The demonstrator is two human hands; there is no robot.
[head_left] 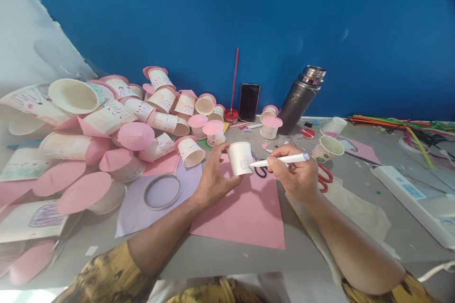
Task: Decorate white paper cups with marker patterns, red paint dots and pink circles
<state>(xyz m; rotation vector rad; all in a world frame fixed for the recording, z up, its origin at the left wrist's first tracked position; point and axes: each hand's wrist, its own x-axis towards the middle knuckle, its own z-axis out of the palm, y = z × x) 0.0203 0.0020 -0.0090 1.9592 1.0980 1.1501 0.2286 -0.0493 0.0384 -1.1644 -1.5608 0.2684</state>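
My left hand (215, 177) grips a white paper cup (237, 155), thumb below and fingers behind its left side. The cup is tilted slightly, its mouth upward. A small pale purple drawing of squares marks its side. In my right hand (297, 175) is a white marker (289, 158), held like a pen. The marker's tip is at or very close to the drawing. Beneath both hands lies a pink sheet of paper (245, 220). Dark-handled scissors (261, 172) show partly behind the cup and marker.
Decorated paper cups with pink discs (137, 136) are piled at left. A metal ring (162, 192) lies on lilac paper (133, 215). Behind stand a phone (249, 102) and a dark flask (300, 99). Right are red-handled scissors (325, 177), a patterned cup (327, 148) and a power strip (414, 201).
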